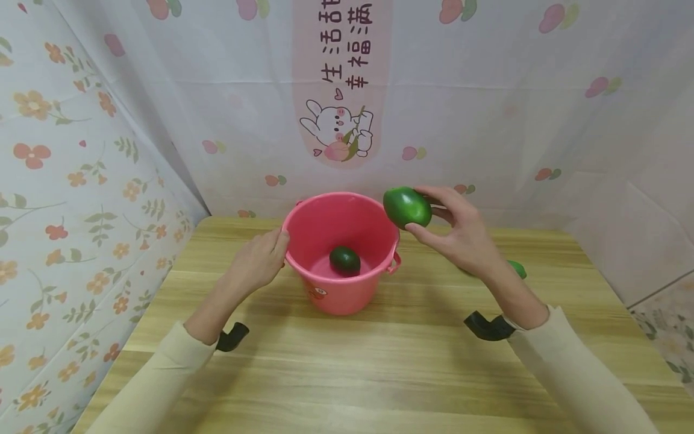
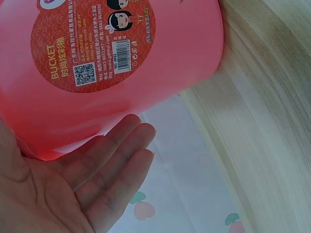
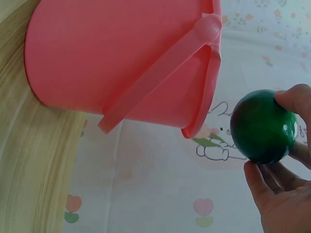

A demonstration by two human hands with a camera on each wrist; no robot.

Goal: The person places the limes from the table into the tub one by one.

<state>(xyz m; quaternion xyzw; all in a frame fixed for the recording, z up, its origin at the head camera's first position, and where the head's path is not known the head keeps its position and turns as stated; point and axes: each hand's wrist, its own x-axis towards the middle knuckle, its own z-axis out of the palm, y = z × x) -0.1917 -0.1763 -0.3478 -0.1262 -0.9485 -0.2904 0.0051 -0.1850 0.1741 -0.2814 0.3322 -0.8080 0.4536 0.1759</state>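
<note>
A pink bucket (image 1: 341, 295) stands upright on the table, with a dark green oval fruit (image 1: 344, 261) lying at its bottom. At the bucket's left side, my left hand (image 1: 260, 256) grips the rim; in the left wrist view its fingers (image 2: 116, 170) extend along the outer wall. My right hand (image 1: 461, 232) holds a glossy bright green oval fruit (image 1: 406, 208) between thumb and fingertips, level with the rim at its right. The right wrist view shows the green fruit (image 3: 262, 127) just beyond the bucket's mouth.
Part of another green object (image 1: 517, 269) lies on the wooden table (image 1: 347, 374), mostly hidden behind my right forearm. The bucket's handle (image 3: 160, 73) hangs down on its right side. A printed curtain (image 1: 238, 120) rises behind the table.
</note>
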